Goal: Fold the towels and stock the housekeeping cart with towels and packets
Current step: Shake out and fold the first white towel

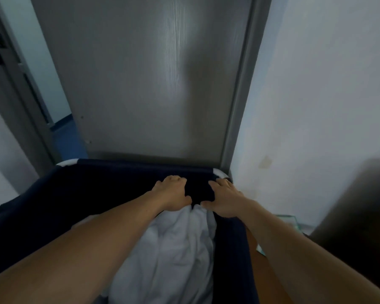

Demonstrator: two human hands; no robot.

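The crumpled white towel bundle (pixel 169 249) lies near and centre in the navy fabric cart bag (pixel 42 205). At its far end are 2 hands. The left hand (pixel 173 194) has bent fingers with hidden tips, so I cannot tell whether it grips. The right hand (pixel 225 201) lies fairly straight and slightly spread on dark cloth. This looks like the fetching step; next, both hands must grip the towel and lift it clear for folding.

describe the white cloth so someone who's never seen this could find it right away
Straight ahead stands a tall grey door; below it sits a dark navy fabric bin. In the bin, right by the left hand and right hand, lies the white cloth, the only pale, crumpled thing against the dark fabric.
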